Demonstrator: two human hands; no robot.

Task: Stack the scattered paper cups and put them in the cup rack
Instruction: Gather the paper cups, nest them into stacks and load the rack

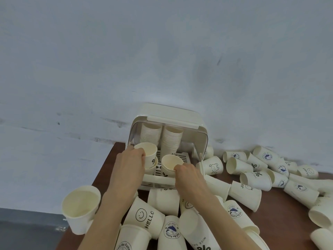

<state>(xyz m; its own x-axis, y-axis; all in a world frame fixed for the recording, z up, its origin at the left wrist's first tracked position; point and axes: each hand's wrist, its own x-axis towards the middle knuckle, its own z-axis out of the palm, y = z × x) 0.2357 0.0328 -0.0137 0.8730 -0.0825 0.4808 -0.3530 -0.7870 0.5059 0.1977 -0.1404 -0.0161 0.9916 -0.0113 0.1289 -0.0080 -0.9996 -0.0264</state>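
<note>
Both hands grip paper cups inside the cup rack: left hand one, right hand another. Dark brown table abuts a scuffed white wall.

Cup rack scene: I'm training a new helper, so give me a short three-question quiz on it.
1. True or false: the cup rack already holds two tall stacks.
2. What does the left hand grip? A) a percent-sign cup B) a lid
3. Where do most loose cups lie?

Key: 1 true. 2 A. 3 On the brown table, right of and in front of the rack.
</note>
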